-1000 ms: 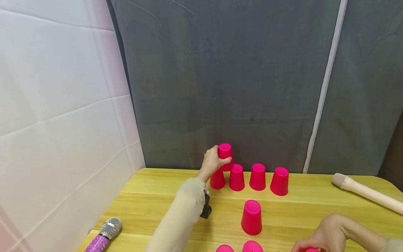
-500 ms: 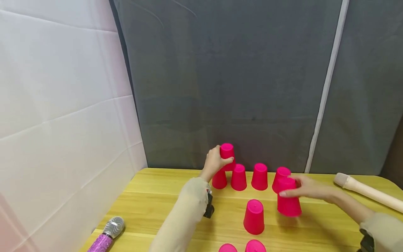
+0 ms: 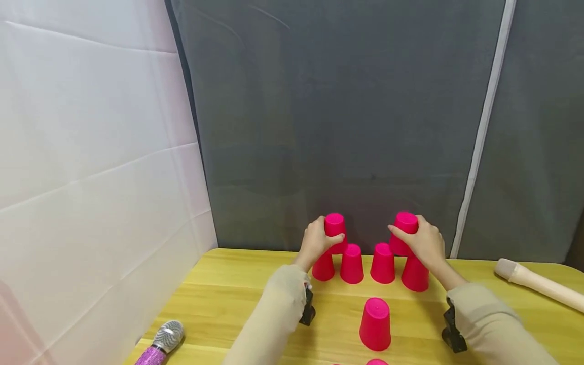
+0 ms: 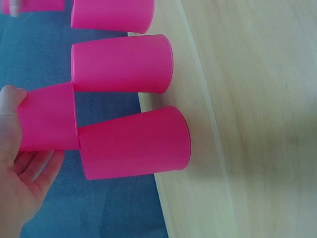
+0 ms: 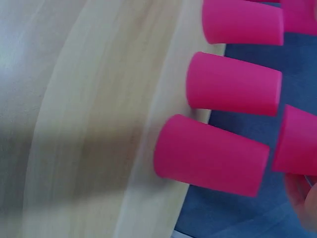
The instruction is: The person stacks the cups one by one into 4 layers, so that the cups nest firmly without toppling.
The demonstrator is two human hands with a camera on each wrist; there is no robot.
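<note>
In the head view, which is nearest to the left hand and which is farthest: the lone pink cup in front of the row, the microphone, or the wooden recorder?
Measured from the left hand:
1. The lone pink cup, standing upside down on the table in front of the row, to the hand's right.
2. The microphone, at the near left corner.
3. The wooden recorder, at the far right edge.

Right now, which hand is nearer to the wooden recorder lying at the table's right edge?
Right. The right hand grips a raised pink cup over the row's right end, toward the recorder. The left hand holds another cup over the row's left end, farther off.
</note>
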